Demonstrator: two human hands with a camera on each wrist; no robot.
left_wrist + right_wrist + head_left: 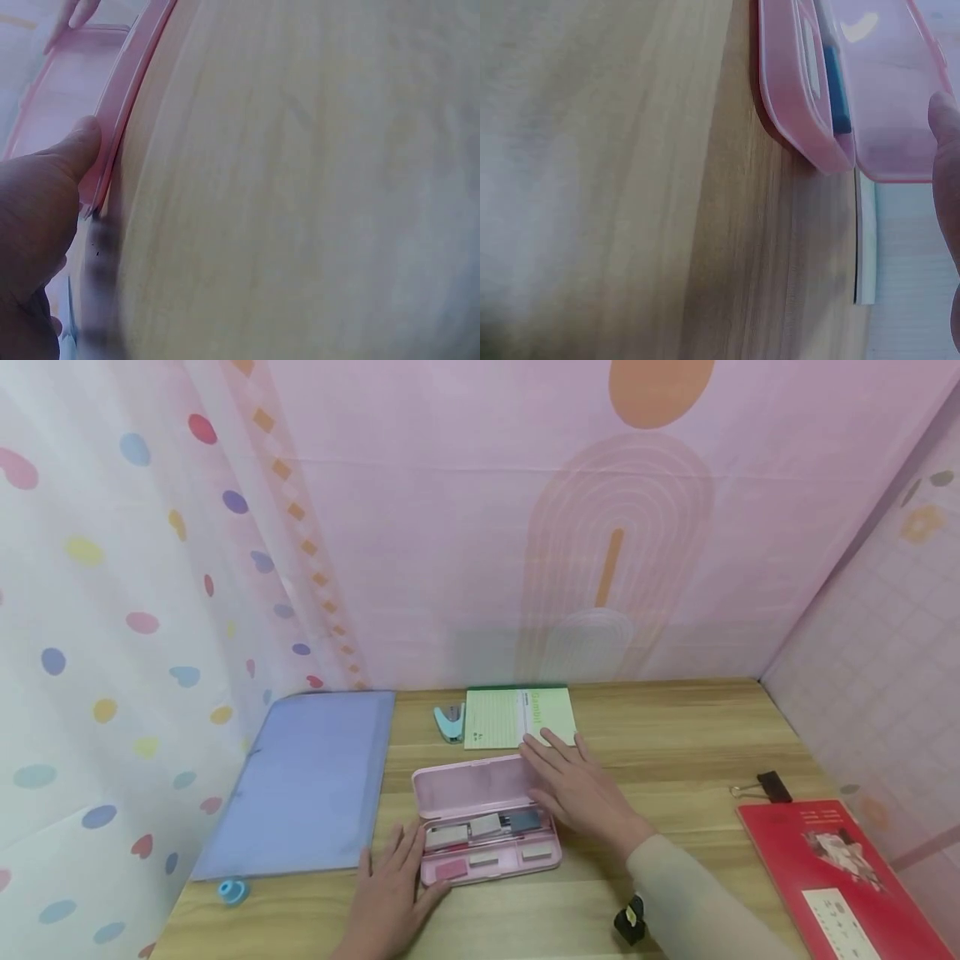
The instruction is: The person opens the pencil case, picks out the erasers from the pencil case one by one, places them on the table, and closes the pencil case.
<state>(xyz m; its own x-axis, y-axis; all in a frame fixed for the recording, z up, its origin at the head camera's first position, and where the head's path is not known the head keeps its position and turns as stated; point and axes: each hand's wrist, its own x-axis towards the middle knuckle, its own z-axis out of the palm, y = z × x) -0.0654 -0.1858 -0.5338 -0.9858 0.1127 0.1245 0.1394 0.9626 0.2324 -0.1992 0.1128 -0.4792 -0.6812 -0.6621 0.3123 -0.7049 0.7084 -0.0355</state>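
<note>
The red book (840,877) runs off the right and near edges. Small items in the pink pencil case (487,843) are too small to tell. The right wrist view's bench (592,187) blurs at its left.

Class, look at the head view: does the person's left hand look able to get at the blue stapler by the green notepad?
Probably yes. The left hand rests at the pencil case; bare wood lies between case and folder toward the stapler.

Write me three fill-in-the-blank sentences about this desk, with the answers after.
1. The open pencil case is coloured ___.
2. The left hand touches the case's ___ end.
3. The binder clip lies just behind the ___ book.

Missing words: pink; left; red
</note>
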